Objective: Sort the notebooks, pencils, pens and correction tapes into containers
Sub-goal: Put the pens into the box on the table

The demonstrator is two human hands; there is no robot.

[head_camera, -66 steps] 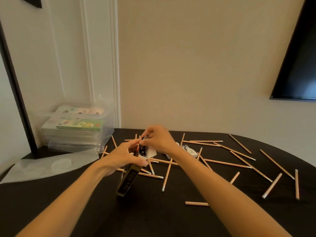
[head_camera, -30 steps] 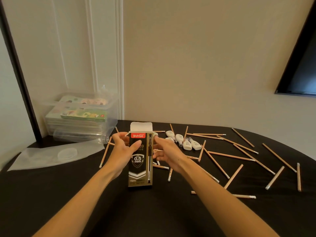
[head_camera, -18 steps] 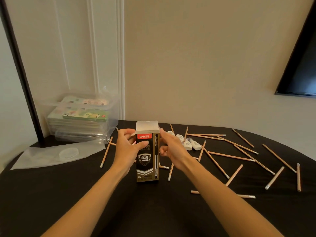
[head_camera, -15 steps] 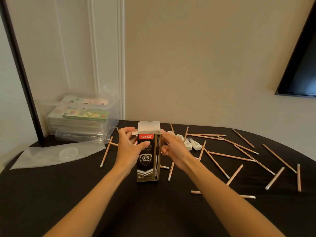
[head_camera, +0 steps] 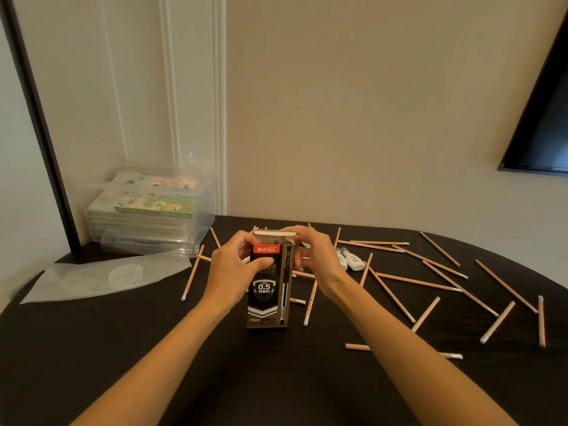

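My left hand point(head_camera: 233, 267) grips the upper left of the tall black-and-gold cardboard pen box point(head_camera: 266, 298), upright on the black table point(head_camera: 147, 348) between my hands; my right hand point(head_camera: 318, 256) pinches its top flap point(head_camera: 274, 232).

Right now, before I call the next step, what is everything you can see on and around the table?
table: one, black, fills the foreground
pen box: one, black and gold, upright at centre
pencils: roughly twenty, pale wood, scattered loose, mostly right
correction tapes: at least two showing, white, right of the pen box
clear bin: one, back left
notebooks: a stack, green and pastel covers, inside the clear bin
clear tube: one, lying before the bin
plastic bag: one, cloudy, flat at left
screen: one, dark, on the right wall
left hand: grips the box's side
right hand: holds its top flap
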